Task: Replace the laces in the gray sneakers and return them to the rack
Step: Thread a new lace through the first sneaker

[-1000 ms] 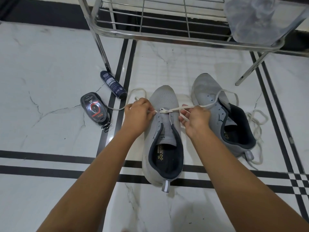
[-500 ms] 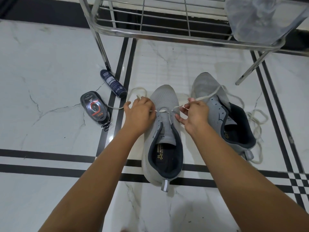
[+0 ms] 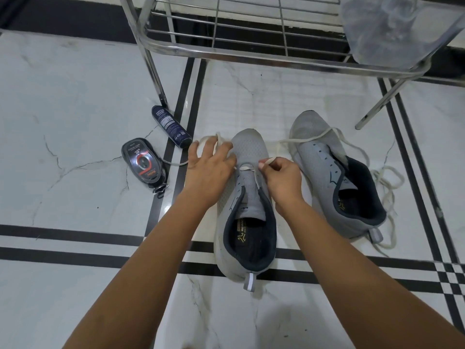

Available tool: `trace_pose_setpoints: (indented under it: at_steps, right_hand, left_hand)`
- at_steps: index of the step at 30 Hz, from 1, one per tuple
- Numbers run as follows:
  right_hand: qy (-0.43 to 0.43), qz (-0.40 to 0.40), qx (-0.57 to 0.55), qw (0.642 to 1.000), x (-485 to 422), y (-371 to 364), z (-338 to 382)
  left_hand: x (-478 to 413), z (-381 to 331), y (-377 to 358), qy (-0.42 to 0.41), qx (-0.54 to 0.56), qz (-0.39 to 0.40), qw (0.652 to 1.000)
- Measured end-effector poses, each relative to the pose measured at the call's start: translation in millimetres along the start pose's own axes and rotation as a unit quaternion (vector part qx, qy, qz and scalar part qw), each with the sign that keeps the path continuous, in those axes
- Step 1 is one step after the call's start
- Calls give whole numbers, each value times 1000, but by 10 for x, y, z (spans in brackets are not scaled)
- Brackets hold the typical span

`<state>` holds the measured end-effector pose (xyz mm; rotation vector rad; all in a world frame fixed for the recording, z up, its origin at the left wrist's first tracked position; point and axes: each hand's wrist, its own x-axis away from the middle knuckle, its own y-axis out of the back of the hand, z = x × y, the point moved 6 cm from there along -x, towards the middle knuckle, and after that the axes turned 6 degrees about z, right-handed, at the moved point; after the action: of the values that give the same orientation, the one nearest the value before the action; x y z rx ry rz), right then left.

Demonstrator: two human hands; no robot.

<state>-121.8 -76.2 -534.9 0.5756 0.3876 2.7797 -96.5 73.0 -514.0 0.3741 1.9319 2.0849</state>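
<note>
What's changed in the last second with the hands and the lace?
The left hand opened its grip on the lace; its fingers spread over the loop beside the toe of the near sneaker. The right hand moved in toward the eyelets, still pinching the lace, which went slack. That sneaker, the far sneaker, the spray bottle and the rack stayed put.

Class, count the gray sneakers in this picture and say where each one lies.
2. The middle sneaker lies on the floor between the left hand and right hand; the right sneaker lies beside it, toward the rack leg. The bag on the rack may hide more.
</note>
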Motion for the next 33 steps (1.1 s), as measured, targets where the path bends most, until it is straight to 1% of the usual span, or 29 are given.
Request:
trace_pose_setpoints:
  at_steps: [2,4,6,7,9,11,14,16,18,20,22,24,26,28,30,32,33]
  right_hand:
    - [-5,4,-18,1000,-13,-7,-21]
    - [-7,16,-69,997,-8,-6,-10]
    - [-15,28,-122,992,3,17,-10]
    - [-20,31,-126,991,2,24,-24]
    - [-41,28,-75,996,-35,33,-65]
    - [-84,31,-15,996,-74,30,-111]
    - [-159,50,-37,985,-95,9,-135]
    - [-173,62,-30,982,-107,-6,-94]
    - [-165,76,-9,983,-140,-12,-36]
    - [-147,101,36,983,-172,-13,31]
    - [-107,138,75,982,-182,-18,88]
    - [-57,155,92,982,-171,-12,122]
    - [-15,160,80,984,-140,4,133]
    - [16,151,76,985,-121,21,103]
    - [26,120,77,989,-117,49,34]
    - [4,73,80,994,-110,77,-36]
    - [-23,52,73,996,-105,85,-72]
  left_hand:
    - [2,-13,-53,-15,5,27,1000]
    - [-23,-48,-116,-18,57,69,996]
    - [-37,-43,-127,0,110,61,992]
    - [-30,-38,-111,15,129,48,990]
    - [-12,-21,-112,44,170,41,984]
    - [4,-20,-100,67,200,34,977]
    - [-17,-54,8,62,208,18,976]
    - [-60,-99,28,46,208,29,977]
    - [-136,-161,25,32,202,53,977]
    - [-229,-230,12,18,178,81,981]
    - [-298,-285,-3,5,157,98,983]
    - [-318,-290,-26,14,184,97,978]
    - [-305,-249,-44,43,258,82,962]
    - [-286,-220,-91,49,311,72,946]
    - [-293,-252,-111,20,295,54,954]
    - [-266,-332,-56,-27,219,-21,975]
    - [-241,-363,-41,-33,192,-60,979]
